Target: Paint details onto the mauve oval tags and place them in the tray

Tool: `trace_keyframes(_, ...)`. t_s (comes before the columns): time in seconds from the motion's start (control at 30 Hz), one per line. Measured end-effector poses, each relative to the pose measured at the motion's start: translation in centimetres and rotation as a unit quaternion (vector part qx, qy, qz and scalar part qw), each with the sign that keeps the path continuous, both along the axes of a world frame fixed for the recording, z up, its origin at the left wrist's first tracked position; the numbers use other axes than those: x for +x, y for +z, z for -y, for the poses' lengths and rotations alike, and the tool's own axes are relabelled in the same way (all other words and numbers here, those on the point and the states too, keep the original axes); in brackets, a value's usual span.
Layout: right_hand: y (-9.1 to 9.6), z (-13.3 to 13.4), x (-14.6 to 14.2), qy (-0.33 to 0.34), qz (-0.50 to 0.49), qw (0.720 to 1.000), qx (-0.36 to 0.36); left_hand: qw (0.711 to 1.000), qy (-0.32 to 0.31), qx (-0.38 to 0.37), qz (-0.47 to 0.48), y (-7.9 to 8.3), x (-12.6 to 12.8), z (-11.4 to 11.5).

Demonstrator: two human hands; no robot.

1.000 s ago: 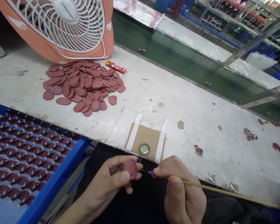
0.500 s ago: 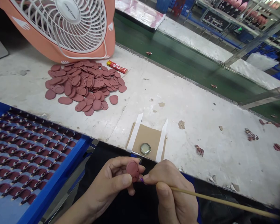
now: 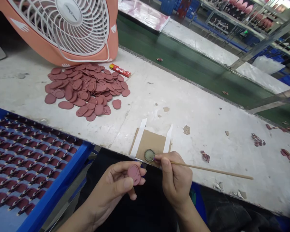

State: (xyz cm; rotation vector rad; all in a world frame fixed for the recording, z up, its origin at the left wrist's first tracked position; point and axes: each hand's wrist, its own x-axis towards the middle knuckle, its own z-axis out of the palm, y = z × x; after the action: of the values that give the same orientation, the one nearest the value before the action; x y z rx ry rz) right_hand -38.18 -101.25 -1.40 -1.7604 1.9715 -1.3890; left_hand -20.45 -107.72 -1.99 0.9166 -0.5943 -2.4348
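The rubber patch is pinched in the left hand, kept off the bench — the right hand pinches a stick, its tip reaching the bottle cap on cardboard.

My one head-worn camera faced forward and down, close above the left hand, right hand and bench.

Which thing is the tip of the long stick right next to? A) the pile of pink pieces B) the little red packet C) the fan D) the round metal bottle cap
D: the tip of the wooden stick, held in the right hand, sits at the edge of the metal bottle cap on the cardboard square.
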Motion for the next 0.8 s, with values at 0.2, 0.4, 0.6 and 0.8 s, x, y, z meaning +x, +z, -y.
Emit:
trace_keyframes(0.2,0.1,-0.2,0.0,0.002,0.014,1.0,-0.004,1.0,-0.002,-0.005,-0.001,-0.1,0.1,-0.1)
trace_keyframes(0.4,2.4,-1.4,1.3,0.04,0.108,0.991,-0.061,1.0,-0.006,-0.001,-0.003,0.1,0.0,-0.1)
trace_keyframes(0.6,3.8,-0.9,2.5,0.092,0.115,0.987,-0.071,1.0,-0.005,-0.011,-0.009,0.2,-0.1,0.0)
trace_keyframes(0.8,4.1,-0.3,2.6,0.103,0.111,0.987,-0.052,1.0,-0.006,-0.015,-0.027,0.0,0.1,-0.1)
